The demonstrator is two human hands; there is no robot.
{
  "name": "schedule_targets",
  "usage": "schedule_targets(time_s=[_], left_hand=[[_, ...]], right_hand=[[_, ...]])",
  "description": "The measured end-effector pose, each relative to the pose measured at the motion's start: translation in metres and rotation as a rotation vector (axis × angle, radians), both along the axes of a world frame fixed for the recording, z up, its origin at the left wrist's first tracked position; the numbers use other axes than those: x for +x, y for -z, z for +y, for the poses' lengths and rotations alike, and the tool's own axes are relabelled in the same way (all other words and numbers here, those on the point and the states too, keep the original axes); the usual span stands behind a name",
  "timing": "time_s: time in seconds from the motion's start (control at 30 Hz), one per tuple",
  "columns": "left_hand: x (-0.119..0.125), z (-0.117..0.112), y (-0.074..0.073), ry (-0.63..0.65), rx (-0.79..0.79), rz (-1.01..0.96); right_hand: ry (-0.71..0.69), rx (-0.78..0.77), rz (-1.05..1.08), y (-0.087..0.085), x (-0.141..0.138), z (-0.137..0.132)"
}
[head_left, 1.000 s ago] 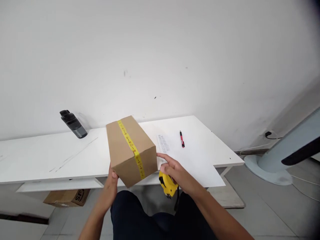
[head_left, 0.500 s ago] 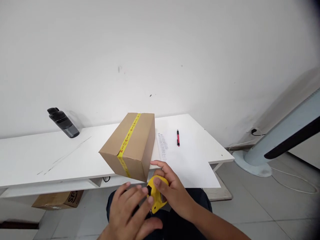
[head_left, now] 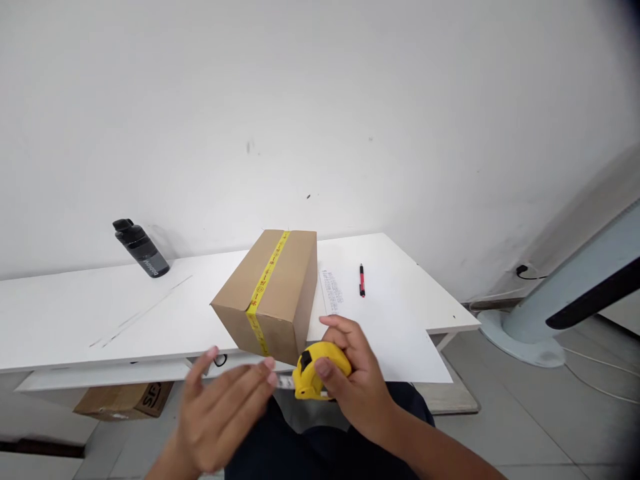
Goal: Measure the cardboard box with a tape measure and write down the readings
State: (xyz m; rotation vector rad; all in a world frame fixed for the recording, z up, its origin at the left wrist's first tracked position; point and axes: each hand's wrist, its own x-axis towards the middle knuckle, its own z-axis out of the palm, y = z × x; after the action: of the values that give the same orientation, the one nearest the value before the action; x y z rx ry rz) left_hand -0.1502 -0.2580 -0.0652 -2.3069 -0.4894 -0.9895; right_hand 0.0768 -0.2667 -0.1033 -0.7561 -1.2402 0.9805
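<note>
My right hand point(head_left: 357, 373) is closed around a yellow tape measure point(head_left: 320, 367), thumb on its side, just in front of the box's near right corner. A short stretch of white blade point(head_left: 285, 381) comes out of its left side. The end of that blade is between the fingertips of my left hand point(head_left: 223, 410), its index finger raised apart; the tip itself is hidden. Behind both hands a cardboard box point(head_left: 265, 287) sealed with yellow printed tape point(head_left: 270, 270) sits at the desk's front edge.
On the white desk point(head_left: 150, 313) stand a black bottle point(head_left: 141, 248) at left and, right of the box, a written sheet point(head_left: 332, 293), blank white paper point(head_left: 395, 340) and a red pen point(head_left: 362, 280). Another carton point(head_left: 125, 401) lies below. A pale tower appliance point(head_left: 575, 313) stands at right.
The tape measure has turned in my right hand, and a bit of its blade is now drawn out leftward by my left hand. The view has shifted slightly.
</note>
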Motion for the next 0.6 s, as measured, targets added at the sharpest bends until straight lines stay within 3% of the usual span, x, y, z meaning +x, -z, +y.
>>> schedule_targets(time_s=[0.17,0.3,0.47,0.6], left_hand=[[-0.058,0.063,-0.013,-0.231,0.274,-0.144],[-0.091,0.100,-0.006,-0.410,0.268,-0.222],[-0.098,0.109,0.005,-0.418,0.227,-0.131],[-0.092,0.106,0.007,-0.433,0.220,-0.085]], right_hand=[[0.439,0.389,-0.135,-0.011,0.023,0.013],[0.614,0.517,-0.264,-0.015,0.035,0.022],[0.661,0.551,-0.340,-0.017,0.033,0.027],[0.701,0.586,-0.452,-0.027,0.030,0.033]])
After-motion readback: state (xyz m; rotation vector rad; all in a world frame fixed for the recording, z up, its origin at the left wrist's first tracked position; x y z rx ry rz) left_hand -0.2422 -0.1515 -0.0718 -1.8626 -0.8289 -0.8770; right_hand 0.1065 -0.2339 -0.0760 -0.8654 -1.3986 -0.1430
